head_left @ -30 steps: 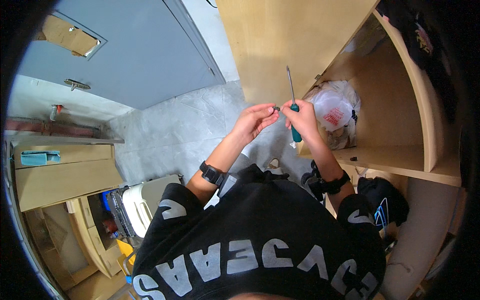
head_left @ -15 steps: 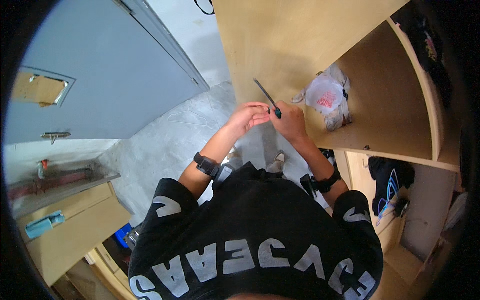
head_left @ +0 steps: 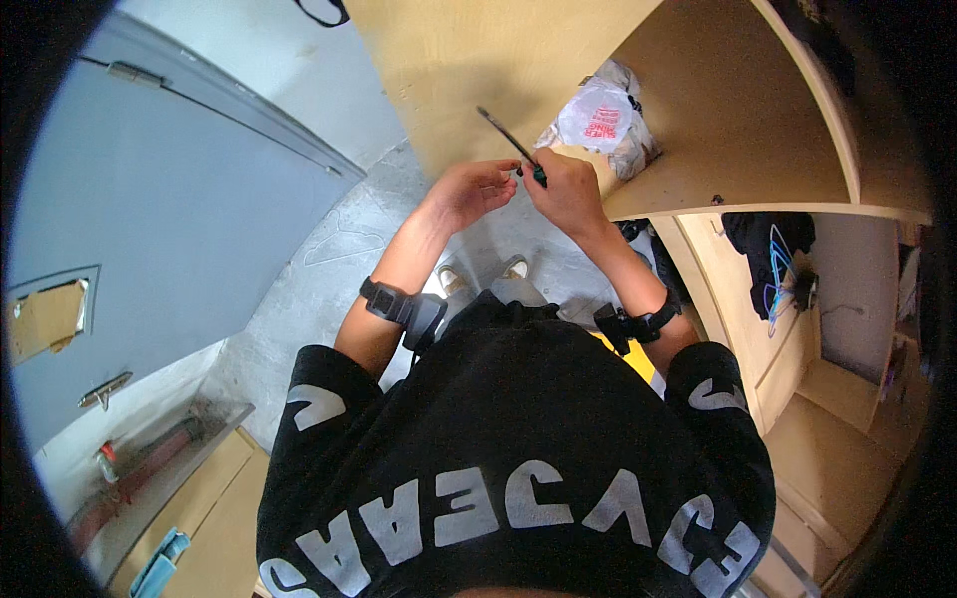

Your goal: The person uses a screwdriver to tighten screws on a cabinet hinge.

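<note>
My right hand (head_left: pixel 566 192) is closed around a screwdriver (head_left: pixel 506 134) with a dark green handle. Its thin metal shaft points up and to the left, in front of a pale wooden door panel (head_left: pixel 478 50). Close beside it, my left hand (head_left: pixel 473 193) has its thumb and forefinger drawn together at a small dark piece (head_left: pixel 519 171); its other fingers are loosely curled. That piece is too small to name. It sits in the narrow gap between both hands.
A wooden cabinet shelf (head_left: pixel 718 149) on the right holds a crumpled plastic bag (head_left: pixel 596 115). Below it, dark clothing and blue hangers (head_left: pixel 777 269) hang in another compartment. A grey-blue door (head_left: pixel 189 199) stands at left, and a reddish pipe (head_left: pixel 130 468) runs along the wall.
My view has turned, so the cabinet and bag sit higher and the left door lower. Both hands have shifted slightly up and left in view, with the screwdriver still in my right hand.
</note>
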`<action>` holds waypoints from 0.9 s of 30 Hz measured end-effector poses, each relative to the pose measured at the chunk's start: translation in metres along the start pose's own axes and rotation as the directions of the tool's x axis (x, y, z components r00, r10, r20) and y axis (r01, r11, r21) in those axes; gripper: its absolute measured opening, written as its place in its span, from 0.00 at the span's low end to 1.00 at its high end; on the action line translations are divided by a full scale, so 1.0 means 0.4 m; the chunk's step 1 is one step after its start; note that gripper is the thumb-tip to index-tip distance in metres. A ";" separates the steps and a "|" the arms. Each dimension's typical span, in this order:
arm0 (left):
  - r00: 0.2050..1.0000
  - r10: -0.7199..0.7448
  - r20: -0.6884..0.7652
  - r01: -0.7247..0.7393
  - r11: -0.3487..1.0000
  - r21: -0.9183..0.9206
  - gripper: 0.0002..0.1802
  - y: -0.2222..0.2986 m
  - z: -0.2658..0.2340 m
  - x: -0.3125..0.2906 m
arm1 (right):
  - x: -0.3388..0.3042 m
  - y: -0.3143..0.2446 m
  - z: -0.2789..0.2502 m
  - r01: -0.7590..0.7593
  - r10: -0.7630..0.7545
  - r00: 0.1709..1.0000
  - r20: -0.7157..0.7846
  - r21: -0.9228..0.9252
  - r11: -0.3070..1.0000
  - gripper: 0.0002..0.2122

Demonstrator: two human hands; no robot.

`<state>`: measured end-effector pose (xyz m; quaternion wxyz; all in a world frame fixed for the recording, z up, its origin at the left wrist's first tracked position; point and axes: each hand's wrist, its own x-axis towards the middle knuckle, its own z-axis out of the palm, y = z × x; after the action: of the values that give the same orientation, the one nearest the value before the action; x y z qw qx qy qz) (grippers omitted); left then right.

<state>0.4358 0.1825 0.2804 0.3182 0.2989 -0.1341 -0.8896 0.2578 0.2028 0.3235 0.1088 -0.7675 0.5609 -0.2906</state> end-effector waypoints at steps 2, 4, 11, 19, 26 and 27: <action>0.999 -0.014 0.030 0.014 1.000 0.016 0.17 0.002 0.012 0.013 | 0.010 0.025 -0.020 -0.065 0.069 0.996 -0.054 0.075 0.995 0.08; 0.998 -0.029 0.057 0.028 0.999 0.031 0.16 -0.002 0.023 0.024 | 0.001 0.077 -0.039 -0.052 0.056 0.995 -0.079 0.047 0.998 0.08; 0.993 -0.050 0.106 0.053 0.998 -0.035 0.12 -0.018 0.009 0.057 | -0.019 0.107 -0.115 -0.562 0.395 0.825 0.403 0.647 0.514 0.06; 0.996 0.089 0.009 -0.087 0.939 0.334 0.09 -0.056 0.120 0.091 | -0.038 0.146 -0.146 -0.620 0.334 0.783 0.524 0.616 0.486 0.06; 0.995 0.103 0.001 -0.100 0.971 0.217 0.07 -0.092 0.136 0.116 | -0.058 0.162 -0.119 -0.560 0.394 0.806 0.441 0.783 0.269 0.08; 0.991 0.136 0.013 -0.137 0.980 0.143 0.06 -0.098 0.134 0.120 | -0.059 0.162 -0.108 -0.532 0.403 0.821 0.404 0.799 0.281 0.08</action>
<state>0.3540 0.1839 0.2844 0.3559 0.3095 -0.2183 -0.8543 0.1768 0.2091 0.3188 0.6079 -0.4090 0.5136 -0.4465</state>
